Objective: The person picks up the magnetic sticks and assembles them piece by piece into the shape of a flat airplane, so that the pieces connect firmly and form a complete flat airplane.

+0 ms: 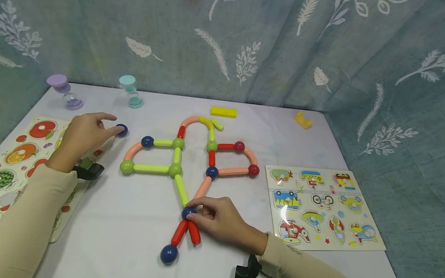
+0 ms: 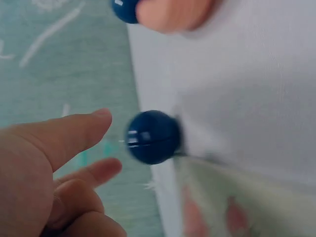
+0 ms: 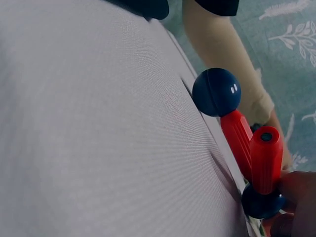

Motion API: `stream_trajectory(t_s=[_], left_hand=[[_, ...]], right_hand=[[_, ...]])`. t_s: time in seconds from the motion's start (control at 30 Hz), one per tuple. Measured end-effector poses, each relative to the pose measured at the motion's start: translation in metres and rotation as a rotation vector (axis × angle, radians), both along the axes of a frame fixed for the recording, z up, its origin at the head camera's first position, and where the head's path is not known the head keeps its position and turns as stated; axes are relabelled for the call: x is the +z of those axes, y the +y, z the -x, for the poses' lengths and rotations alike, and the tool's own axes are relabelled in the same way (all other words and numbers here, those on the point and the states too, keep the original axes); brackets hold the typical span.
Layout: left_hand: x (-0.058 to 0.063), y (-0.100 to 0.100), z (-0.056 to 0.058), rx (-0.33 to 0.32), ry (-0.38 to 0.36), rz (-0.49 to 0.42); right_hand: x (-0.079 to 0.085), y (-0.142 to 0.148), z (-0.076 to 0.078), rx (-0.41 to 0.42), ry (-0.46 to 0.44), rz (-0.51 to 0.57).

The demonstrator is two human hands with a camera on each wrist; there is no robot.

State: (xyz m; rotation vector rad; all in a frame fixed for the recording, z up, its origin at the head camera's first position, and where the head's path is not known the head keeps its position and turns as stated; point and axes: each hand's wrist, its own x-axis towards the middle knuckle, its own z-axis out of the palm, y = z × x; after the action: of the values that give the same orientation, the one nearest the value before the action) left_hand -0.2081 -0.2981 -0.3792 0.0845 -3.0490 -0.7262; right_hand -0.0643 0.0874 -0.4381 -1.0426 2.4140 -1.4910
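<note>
On the table, magnetic sticks and balls form a figure with a curved top, two side loops and a narrow lower end. My right hand (image 1: 224, 222) pinches the blue ball (image 1: 188, 213) at that lower end between thumb and index finger. Two red sticks (image 3: 266, 160) join this ball, one tipped with another blue ball (image 1: 169, 254). Over the fruit board's edge, my left hand (image 1: 86, 135) has thumb and index finger apart, its thumb against a loose blue ball (image 1: 122, 130). The left wrist view shows a second loose blue ball (image 2: 153, 137) near the fingertips, not gripped.
A fruit puzzle board (image 1: 20, 146) lies at left, a vehicle puzzle board (image 1: 325, 207) at right. Purple (image 1: 65, 91) and teal (image 1: 131, 91) hourglasses stand at the back left. A yellow block (image 1: 223, 112), a short green stick (image 1: 217, 124) and a yellow piece (image 1: 303, 120) lie toward the back.
</note>
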Motion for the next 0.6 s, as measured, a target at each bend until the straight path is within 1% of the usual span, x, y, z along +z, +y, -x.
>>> stream_trajectory(t_s=[0.1,0.17,0.27,0.43,0.53,0.6], left_hand=[[-0.009,0.000,0.010,0.041,-0.077,-0.011],[-0.013,0.000,0.012,0.062,-0.101,-0.027],[-0.016,0.000,0.011,0.080,-0.113,-0.053],[-0.016,0.002,0.007,0.078,-0.108,-0.068],[-0.014,0.003,0.000,0.068,-0.071,-0.054],[-0.011,0.005,-0.007,0.065,-0.042,-0.044]], right_hand=[[-0.003,0.001,0.002,0.004,0.001,-0.012],[-0.003,0.001,0.002,0.007,0.002,-0.016],[-0.003,0.001,0.002,0.009,0.005,-0.026],[-0.001,0.001,0.002,0.000,-0.002,-0.024],[0.000,0.001,0.002,-0.005,0.005,-0.008],[-0.001,0.001,0.002,-0.006,0.006,0.003]])
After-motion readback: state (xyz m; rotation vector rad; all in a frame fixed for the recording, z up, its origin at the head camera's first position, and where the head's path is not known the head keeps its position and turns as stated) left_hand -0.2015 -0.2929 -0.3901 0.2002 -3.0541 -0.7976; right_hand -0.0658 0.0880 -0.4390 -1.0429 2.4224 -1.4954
